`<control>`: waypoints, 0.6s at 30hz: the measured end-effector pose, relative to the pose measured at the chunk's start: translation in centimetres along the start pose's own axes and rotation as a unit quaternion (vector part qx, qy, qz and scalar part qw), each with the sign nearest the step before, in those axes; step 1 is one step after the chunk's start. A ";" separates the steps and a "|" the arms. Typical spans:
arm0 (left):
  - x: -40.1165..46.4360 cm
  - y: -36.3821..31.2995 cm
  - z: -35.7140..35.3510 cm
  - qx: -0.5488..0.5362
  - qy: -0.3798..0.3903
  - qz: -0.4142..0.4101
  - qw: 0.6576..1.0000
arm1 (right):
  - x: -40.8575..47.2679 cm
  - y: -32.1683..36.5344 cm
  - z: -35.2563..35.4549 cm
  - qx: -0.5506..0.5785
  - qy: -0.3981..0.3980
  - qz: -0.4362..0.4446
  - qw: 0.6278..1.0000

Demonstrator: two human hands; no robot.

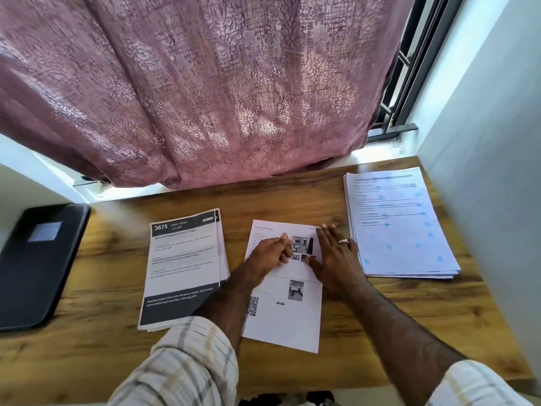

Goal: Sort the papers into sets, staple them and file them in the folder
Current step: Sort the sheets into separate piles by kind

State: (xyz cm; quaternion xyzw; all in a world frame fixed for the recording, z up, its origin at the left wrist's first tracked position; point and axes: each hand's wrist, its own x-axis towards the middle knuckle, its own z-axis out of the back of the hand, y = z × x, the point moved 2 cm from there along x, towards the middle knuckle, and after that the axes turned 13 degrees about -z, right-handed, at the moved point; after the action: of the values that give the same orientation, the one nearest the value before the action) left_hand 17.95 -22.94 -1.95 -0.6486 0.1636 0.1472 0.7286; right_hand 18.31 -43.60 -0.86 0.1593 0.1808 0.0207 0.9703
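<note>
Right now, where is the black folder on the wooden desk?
In the head view, the black folder lies at the desk's far left edge, left of the paper stack with the dark header.
</note>
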 end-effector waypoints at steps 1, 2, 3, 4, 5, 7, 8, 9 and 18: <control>0.0 0.0 0.0 0.000 0.002 0.001 1.000 | -0.1 0.0 0.1 0.002 -0.002 0.009 1.000; 0.1 0.1 0.1 0.000 0.003 0.003 1.000 | -0.2 0.1 0.2 0.006 -0.004 0.020 1.000; 0.1 0.1 0.1 0.000 0.003 0.005 1.000 | -0.4 0.3 0.1 0.009 -0.009 0.031 0.999; 0.1 0.0 0.1 0.000 0.001 0.007 1.000 | -0.5 0.4 0.0 0.015 -0.014 0.037 0.999; 0.1 0.0 0.1 0.000 0.000 0.009 1.000 | -0.6 0.5 -0.2 0.038 -0.024 0.035 0.998; 0.1 -0.1 0.2 -0.009 0.000 0.010 1.000 | -0.7 0.6 -0.3 0.171 -0.045 0.003 0.984; 0.0 -0.2 0.2 -0.014 0.002 0.012 1.000 | -0.7 0.5 -0.2 0.269 -0.048 -0.028 0.961; 0.0 -0.3 0.2 -0.017 0.002 0.015 1.000 | -0.5 0.4 0.0 0.358 -0.050 -0.060 0.930; 0.1 -1.8 0.1 -0.099 -0.001 0.075 0.992 | 1.9 -0.6 1.6 0.443 -0.018 -0.112 0.889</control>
State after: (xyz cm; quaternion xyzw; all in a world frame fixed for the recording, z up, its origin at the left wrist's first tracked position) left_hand 18.84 -23.08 -0.42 -0.7029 0.1956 0.2178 0.6482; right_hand 20.68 -44.42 -0.26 0.5517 0.1706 -0.1735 0.7978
